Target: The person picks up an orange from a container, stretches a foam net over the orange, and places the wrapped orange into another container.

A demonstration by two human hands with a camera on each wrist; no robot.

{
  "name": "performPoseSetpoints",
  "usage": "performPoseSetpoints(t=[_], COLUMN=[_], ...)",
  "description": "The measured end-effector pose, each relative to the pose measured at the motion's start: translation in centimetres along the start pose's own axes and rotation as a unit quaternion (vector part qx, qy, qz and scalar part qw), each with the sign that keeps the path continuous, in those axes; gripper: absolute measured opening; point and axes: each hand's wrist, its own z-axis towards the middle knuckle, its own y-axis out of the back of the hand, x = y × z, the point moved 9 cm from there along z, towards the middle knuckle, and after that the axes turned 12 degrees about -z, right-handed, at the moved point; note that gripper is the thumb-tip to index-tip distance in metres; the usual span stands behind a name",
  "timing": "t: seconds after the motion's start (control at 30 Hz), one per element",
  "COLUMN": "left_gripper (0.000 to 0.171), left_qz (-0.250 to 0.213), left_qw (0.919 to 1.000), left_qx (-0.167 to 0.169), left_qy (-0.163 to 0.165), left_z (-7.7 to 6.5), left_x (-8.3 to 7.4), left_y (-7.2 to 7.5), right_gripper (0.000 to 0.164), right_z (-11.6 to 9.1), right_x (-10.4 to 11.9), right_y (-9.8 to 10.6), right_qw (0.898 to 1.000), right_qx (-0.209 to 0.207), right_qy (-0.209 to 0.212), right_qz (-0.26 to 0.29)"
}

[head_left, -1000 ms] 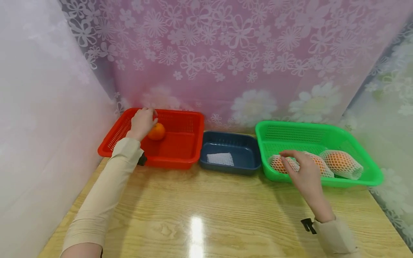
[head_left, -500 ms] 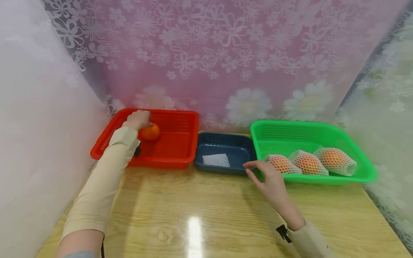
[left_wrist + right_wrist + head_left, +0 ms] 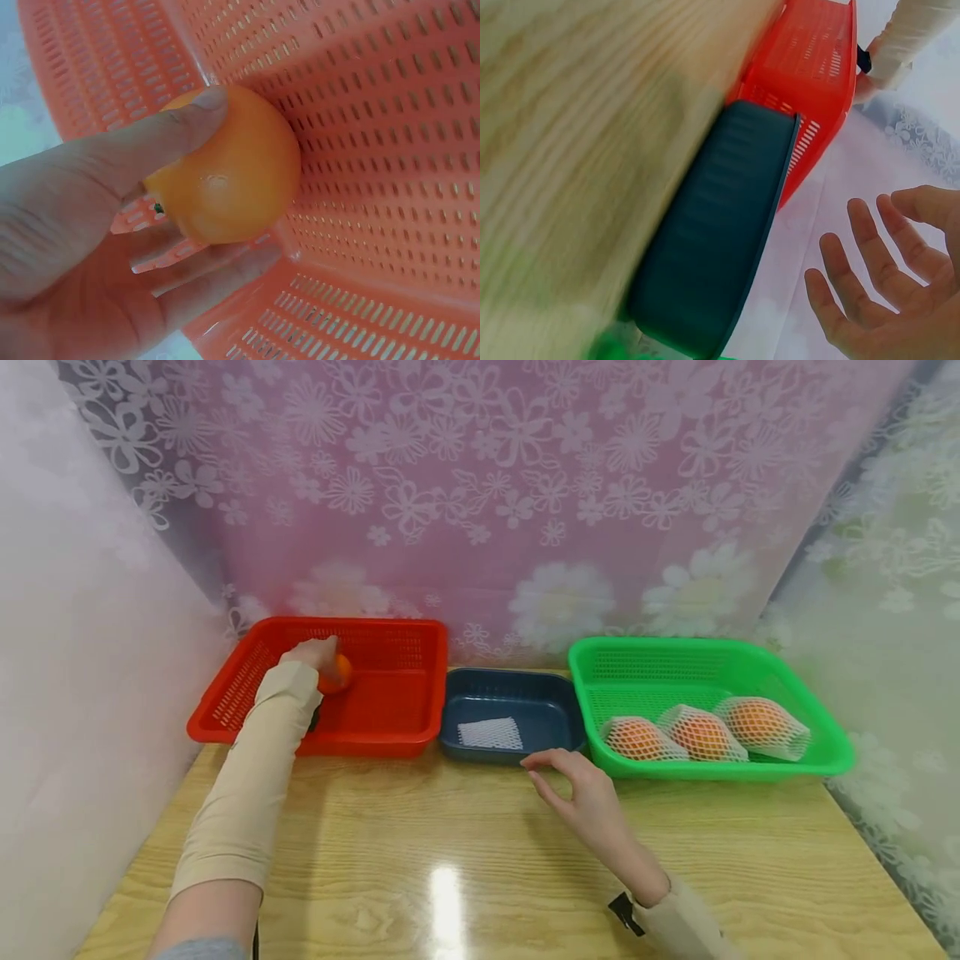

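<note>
Inside the red basket, my left hand holds an orange. In the left wrist view the thumb lies across the fruit and the fingers pass round its other side. Over the table, in front of the dark blue tray, my right hand hovers with loosely bent fingers and nothing in them. A white foam net sleeve lies flat in that tray. To the right, the green basket has three orange fruits in white foam nets, one of them the nearest netted fruit.
The three containers stand side by side along the back of the wooden table. A pink floral curtain hangs behind them, and pale sheets close off the left and right sides.
My right hand has moved left from the green basket to the front of the blue tray. My left hand has come down onto the orange and taken hold of it.
</note>
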Motion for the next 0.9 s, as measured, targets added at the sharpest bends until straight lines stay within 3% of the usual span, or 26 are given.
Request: performPoseSetpoints(t=[0.17,0.37,0.6,0.8,0.9], left_gripper=[0.061,0.064,0.072,0.071,0.07], left_qz=[0.003,-0.026,-0.092,-0.114,-0.147], left_qw=[0.9999,0.996,0.9717,0.9587,0.9465], left_qx=[-0.013,-0.029,-0.07,-0.088,-0.109], left_qy=[-0.011,-0.08,-0.206,-0.245,-0.266], left_z=[-0.7,-3.0,-7.1,-11.2,-12.9], left_x=[-0.3,-4.2,-9.6,-13.1,-14.6], left_y=[0.6,2.6,4.4,3.1,2.0], right_gripper=[0.017,0.017,0.027,0.042,0.049], right_z=[0.0,0.4,1.4,3.1,4.2], right_x=[0.4,0.6,1.8,3.0,3.6], right_y=[-0.7,-1.0,-1.0,-1.6,-2.3], right_qw=[1.0,1.0,0.995,0.986,0.978], right_qx=[0.011,0.012,0.002,0.022,0.041], right_qy=[0.003,0.009,0.025,-0.002,-0.034], right_qz=[0.006,0.028,0.1,0.167,0.2])
